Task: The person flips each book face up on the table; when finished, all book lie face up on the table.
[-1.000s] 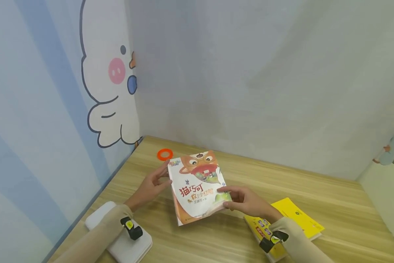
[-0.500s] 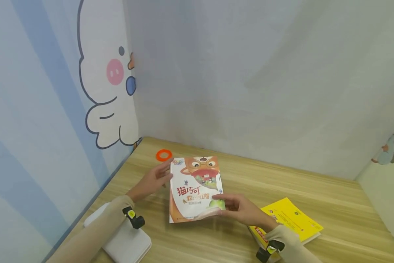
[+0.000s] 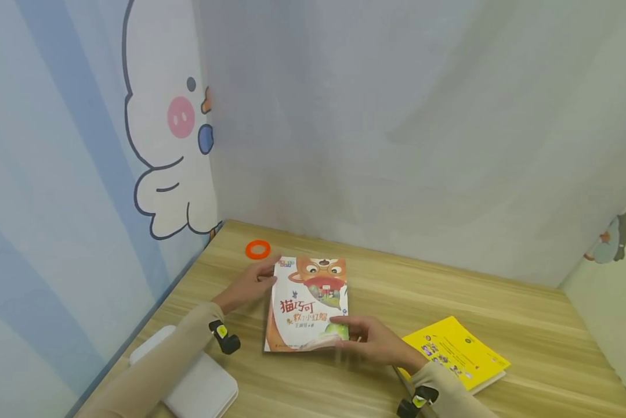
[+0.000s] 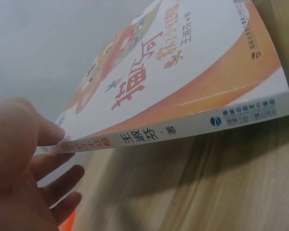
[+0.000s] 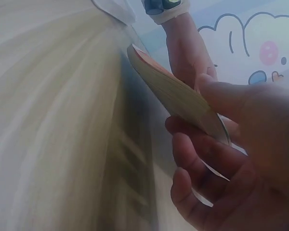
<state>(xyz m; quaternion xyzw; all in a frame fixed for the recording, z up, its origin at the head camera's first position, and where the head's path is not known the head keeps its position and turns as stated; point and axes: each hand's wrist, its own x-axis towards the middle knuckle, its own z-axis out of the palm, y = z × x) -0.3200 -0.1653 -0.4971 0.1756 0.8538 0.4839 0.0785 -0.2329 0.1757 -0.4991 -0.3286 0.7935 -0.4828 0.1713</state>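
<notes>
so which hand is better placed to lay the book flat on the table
Right. The right hand pinches the book at its raised page edge, thumb on top, fingers beneath; the left hand only steadies the spine corner.

Both arms are reaching forward in tan sleeves, each with a small black clip on the wrist. The left hand (image 3: 250,283) is lying low with its fingers (image 4: 58,185) stretched out long and its thumb sitting on top, pinching something thin. The right hand (image 3: 371,342) is turning its palm up a little. Its thumb is pressing down from above and its fingers (image 5: 195,159) are curling underneath, gripping in a pinch too.
</notes>
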